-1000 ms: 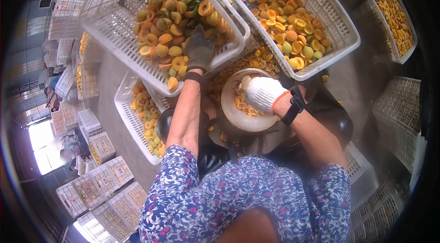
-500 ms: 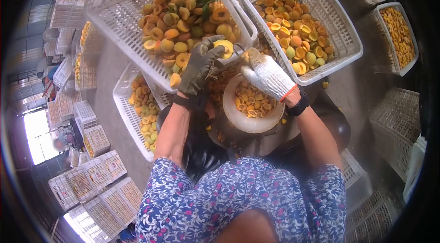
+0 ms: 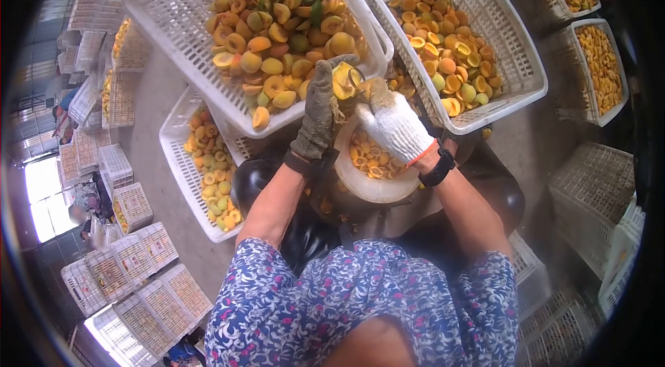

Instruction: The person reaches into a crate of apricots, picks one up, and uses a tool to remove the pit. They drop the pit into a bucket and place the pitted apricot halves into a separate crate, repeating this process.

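Observation:
My left hand [image 3: 318, 107], in a dark, dirty glove, holds a yellow peach half [image 3: 344, 82] against its upright fingers. My right hand [image 3: 398, 124], in a white knit glove with a soiled fingertip area, is closed around a small pitting tool. The tool's thin curved metal loop [image 3: 357, 77] meets the fruit's right side; its handle is hidden in the fist. Below both hands stands a pale round bucket [image 3: 350, 176] with many small pieces, apparently peach pits [image 3: 374, 159].
A white crate [image 3: 201, 107] of peaches leans at the upper left. Another crate [image 3: 537, 86] with halves stands upper right. A third crate [image 3: 173, 124] of fruit sits lower left. Stacked crates [image 3: 599, 183] line the right, more crates [image 3: 131, 263] the left.
My left hand has shifted right and turned more upright with the peach half. The tool's loop has come from beside the fruit onto it. The view has moved slightly.

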Motion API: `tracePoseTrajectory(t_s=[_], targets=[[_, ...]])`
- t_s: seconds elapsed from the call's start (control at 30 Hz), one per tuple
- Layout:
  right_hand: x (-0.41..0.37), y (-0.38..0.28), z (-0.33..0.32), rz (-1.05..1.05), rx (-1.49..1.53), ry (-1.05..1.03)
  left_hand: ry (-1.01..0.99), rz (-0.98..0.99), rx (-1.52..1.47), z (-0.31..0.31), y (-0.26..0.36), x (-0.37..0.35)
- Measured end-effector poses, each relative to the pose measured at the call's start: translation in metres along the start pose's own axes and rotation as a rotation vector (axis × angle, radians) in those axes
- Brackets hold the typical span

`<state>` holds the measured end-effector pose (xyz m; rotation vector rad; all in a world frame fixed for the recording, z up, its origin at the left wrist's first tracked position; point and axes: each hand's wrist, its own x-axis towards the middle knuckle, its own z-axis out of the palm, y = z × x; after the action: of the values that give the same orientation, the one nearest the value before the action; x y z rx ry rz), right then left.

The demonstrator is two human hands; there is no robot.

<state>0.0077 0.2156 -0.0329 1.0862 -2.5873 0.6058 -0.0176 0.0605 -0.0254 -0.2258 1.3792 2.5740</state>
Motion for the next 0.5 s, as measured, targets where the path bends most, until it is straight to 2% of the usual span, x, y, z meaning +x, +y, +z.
tracePoseTrajectory(t_s=[0.07,0.2,0.27,0.33,0.4,0.47,0.5], targets=[[0.002,-0.002,0.003,0.163,0.194,0.003,0.034,0.010,0.019,0.001,-0.003,0.001],[0.000,0.003,0.003,0.076,0.118,-0.033,0.022,0.093,0.168,-0.010,-0.014,0.007],[-0.004,0.003,0.012,-0.024,0.094,0.069,-0.002,0.125,0.235,-0.012,-0.020,0.005],[-0.002,0.001,0.020,0.019,0.173,0.016,0.075,0.281,0.523,-0.013,-0.027,0.003],[-0.002,-0.002,0.019,0.065,0.247,-0.034,0.066,0.306,0.588,-0.016,-0.030,0.000],[0.011,-0.010,-0.008,0.648,0.751,-0.259,0.055,0.326,0.651,-0.021,-0.037,-0.003],[0.013,-0.011,-0.016,0.652,0.753,-0.260,0.047,0.373,0.705,-0.024,-0.040,-0.002]])
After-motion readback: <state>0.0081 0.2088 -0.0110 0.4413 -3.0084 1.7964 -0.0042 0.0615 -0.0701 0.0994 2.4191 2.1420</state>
